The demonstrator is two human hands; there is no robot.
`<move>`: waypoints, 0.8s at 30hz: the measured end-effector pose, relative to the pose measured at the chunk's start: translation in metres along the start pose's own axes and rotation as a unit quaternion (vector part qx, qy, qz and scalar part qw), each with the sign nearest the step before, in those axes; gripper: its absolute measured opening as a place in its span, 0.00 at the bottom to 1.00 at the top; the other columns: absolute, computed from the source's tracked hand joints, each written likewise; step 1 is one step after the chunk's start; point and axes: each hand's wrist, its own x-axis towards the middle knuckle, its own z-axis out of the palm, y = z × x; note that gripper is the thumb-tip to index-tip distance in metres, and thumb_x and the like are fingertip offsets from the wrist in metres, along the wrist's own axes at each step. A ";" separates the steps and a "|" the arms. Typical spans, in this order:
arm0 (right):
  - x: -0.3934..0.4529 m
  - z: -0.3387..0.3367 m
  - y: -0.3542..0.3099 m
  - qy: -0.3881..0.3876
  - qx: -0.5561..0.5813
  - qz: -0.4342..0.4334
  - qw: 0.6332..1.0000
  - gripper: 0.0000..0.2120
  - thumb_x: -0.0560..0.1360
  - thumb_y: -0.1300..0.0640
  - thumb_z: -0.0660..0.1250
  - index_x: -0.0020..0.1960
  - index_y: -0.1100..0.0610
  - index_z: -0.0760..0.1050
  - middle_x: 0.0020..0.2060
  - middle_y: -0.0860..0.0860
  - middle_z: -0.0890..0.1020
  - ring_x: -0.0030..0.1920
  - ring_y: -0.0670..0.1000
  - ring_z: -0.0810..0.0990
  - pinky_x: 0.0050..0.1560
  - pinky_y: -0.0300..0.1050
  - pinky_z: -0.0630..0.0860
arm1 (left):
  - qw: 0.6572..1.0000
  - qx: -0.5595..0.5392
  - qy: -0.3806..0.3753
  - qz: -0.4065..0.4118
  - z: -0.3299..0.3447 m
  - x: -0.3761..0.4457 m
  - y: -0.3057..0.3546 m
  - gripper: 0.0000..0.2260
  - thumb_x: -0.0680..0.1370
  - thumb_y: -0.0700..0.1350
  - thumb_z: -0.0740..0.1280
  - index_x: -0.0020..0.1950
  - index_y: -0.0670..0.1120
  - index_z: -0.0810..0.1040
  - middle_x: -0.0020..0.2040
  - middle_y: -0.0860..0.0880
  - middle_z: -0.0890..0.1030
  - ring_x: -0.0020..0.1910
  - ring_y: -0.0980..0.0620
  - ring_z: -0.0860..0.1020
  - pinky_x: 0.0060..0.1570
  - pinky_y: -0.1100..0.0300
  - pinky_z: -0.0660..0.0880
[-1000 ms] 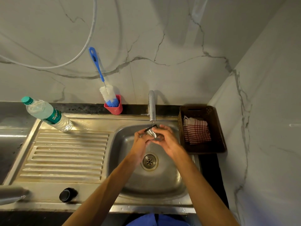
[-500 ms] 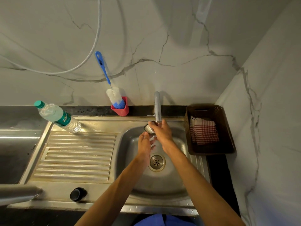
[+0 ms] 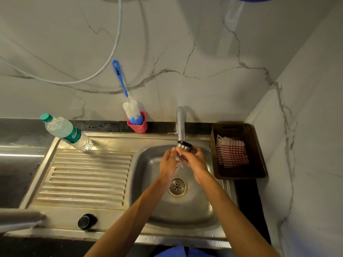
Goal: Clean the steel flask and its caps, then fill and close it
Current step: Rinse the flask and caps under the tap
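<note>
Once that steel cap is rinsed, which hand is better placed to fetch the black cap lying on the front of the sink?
Probably the left hand: the black cap lies on its side, and its fingers look straight, only touching the steel cap, which the right hand grips under the tap.

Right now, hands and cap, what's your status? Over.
Right hand grips steel cap under tap. Left hand open, fingertips touching cap. Water running. Nothing blocking.

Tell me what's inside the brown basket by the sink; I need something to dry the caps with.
Inside the brown basket lies a folded red-and-white checked cloth, leaning toward its left wall. Bare dark floor shows in front of it. Anything beneath the cloth is hidden.
</note>
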 end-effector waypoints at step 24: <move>-0.006 0.022 0.019 0.155 -0.312 -0.180 0.920 0.25 0.70 0.53 0.81 0.64 0.50 0.76 0.48 0.41 0.80 0.50 0.44 0.82 0.47 0.34 0.76 | 0.990 0.046 0.084 0.106 -0.023 0.000 -0.034 0.08 0.87 0.42 0.62 0.65 0.47 0.75 0.57 0.47 0.82 0.53 0.48 0.82 0.48 0.63 0.77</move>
